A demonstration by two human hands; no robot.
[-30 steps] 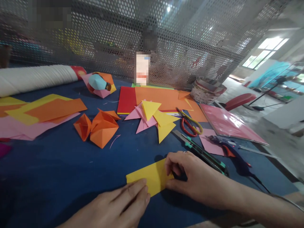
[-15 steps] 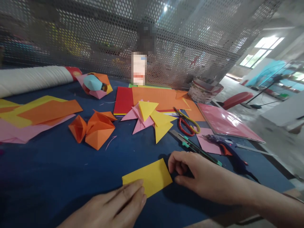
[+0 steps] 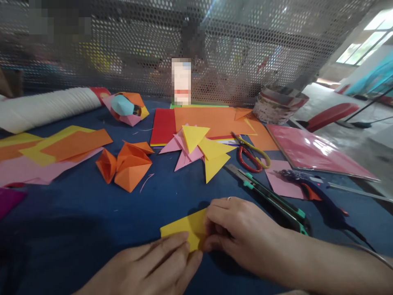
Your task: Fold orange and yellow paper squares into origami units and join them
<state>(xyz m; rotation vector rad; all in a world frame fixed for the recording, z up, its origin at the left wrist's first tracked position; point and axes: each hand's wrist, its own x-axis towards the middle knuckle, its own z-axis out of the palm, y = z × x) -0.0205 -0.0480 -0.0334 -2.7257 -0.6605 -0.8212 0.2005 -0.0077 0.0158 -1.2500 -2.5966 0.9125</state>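
Observation:
A yellow paper strip (image 3: 181, 224) lies on the blue tabletop in front of me, folded up at its right end. My left hand (image 3: 153, 264) rests over its lower left part, fingers stretched out flat. At the right end my right hand (image 3: 233, 229) pinches the paper between thumb and curled fingers, which hide that end. Just past my right hand lies a green and black utility knife (image 3: 270, 196). Beyond the strip are folded yellow triangles (image 3: 213, 151), pink triangles (image 3: 187, 153) and folded orange paper pieces (image 3: 132, 168).
Scissors (image 3: 250, 155), a hot glue gun (image 3: 316, 192) and a pink plastic-covered pack (image 3: 316, 151) lie at the right. Coloured sheets (image 3: 58, 151) lie left. At the back are a white roll (image 3: 52, 106), a paper ball (image 3: 125, 107), a basket (image 3: 279, 104) and a perforated metal panel (image 3: 138, 49).
My right hand has moved left from beside the yellow paper strip and taken hold of its right end, bending it up. My left hand stays on the strip. The view has shifted slightly.

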